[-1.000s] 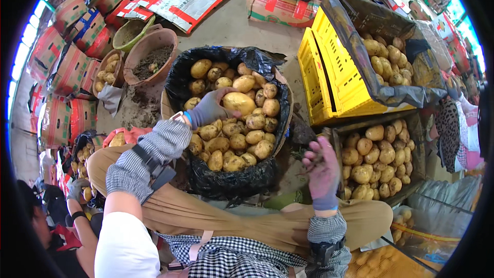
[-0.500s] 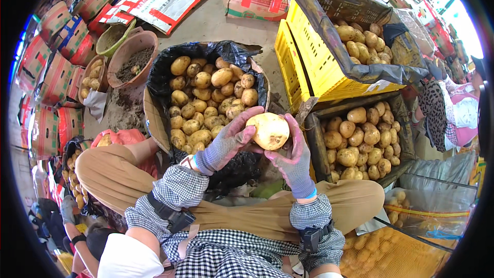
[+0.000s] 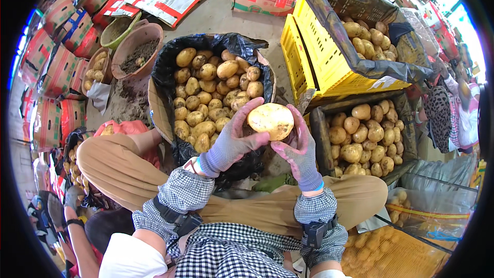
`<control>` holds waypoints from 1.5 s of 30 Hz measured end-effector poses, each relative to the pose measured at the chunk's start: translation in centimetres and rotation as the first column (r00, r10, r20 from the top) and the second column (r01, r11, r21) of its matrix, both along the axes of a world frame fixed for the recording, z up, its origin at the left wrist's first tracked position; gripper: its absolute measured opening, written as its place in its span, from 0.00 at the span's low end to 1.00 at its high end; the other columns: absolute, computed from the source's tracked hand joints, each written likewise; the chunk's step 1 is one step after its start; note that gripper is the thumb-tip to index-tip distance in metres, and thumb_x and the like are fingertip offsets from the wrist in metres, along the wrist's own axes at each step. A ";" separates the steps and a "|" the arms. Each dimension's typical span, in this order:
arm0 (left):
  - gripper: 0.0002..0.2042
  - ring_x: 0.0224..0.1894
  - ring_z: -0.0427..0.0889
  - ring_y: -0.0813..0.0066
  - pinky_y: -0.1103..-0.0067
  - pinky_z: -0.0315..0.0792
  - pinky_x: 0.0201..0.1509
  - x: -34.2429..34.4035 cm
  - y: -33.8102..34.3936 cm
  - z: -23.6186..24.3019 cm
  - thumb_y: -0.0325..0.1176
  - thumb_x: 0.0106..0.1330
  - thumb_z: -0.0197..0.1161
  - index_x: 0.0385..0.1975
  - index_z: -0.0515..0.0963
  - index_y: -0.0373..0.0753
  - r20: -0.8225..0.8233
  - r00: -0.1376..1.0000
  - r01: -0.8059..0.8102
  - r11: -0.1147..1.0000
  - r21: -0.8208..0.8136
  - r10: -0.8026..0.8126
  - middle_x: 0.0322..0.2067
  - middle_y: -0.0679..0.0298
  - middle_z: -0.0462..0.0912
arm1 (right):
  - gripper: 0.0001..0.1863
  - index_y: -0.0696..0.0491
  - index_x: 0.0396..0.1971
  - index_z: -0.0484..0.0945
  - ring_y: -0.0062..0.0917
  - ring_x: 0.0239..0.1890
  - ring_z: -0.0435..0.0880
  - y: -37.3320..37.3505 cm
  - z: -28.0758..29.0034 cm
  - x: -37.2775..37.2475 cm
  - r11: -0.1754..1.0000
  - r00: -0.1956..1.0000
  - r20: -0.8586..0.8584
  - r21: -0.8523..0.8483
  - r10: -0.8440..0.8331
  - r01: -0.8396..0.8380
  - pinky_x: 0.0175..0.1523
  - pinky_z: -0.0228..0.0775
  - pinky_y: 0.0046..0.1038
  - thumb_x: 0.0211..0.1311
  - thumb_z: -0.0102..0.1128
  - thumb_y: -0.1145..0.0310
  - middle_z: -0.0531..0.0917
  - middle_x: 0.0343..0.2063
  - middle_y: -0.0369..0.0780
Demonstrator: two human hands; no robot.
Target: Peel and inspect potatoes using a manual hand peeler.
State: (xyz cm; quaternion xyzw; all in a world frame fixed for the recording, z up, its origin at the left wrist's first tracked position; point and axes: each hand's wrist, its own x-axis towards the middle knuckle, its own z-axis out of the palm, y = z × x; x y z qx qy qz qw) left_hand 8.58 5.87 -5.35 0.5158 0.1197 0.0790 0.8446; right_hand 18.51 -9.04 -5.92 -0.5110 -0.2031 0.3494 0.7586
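Observation:
A large pale-yellow potato (image 3: 270, 122) is held up in front of me between both hands. My left hand (image 3: 234, 136), in a grey and pinkish glove, closes on its left side with the thumb below. On its right side, my right hand (image 3: 300, 149) grips it in a matching glove, thumb near the lower edge. Just beyond my left hand stands a round basket lined with black plastic (image 3: 159, 90), full of soil-marked potatoes (image 3: 208, 71). Right of my right hand, a dark-lined crate (image 3: 321, 139) holds more potatoes (image 3: 360, 133).
Yellow crates (image 3: 315, 54) are stacked at the far right, the top one holding potatoes. A brown tub of soil (image 3: 119, 51) stands at the far left beside stacked cartons (image 3: 45, 67). A mesh sack (image 3: 368, 257) lies at the near right. Other people are at both sides.
The potato has been turned between my hands, showing a paler, wider side. The whole view has shifted slightly. The co-worker at left has moved an arm.

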 end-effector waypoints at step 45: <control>0.31 0.42 0.76 0.70 0.76 0.72 0.49 4.5 12.4 -7.4 0.42 0.62 0.64 0.63 0.62 0.37 -0.620 0.766 0.495 0.461 0.737 0.168 0.53 0.49 0.70 | 0.21 0.49 0.49 0.72 0.25 0.41 0.74 -9.1 -0.8 2.8 0.464 0.388 -0.283 -0.292 -0.877 0.836 0.41 0.72 0.28 0.60 0.62 0.55 0.74 0.43 0.37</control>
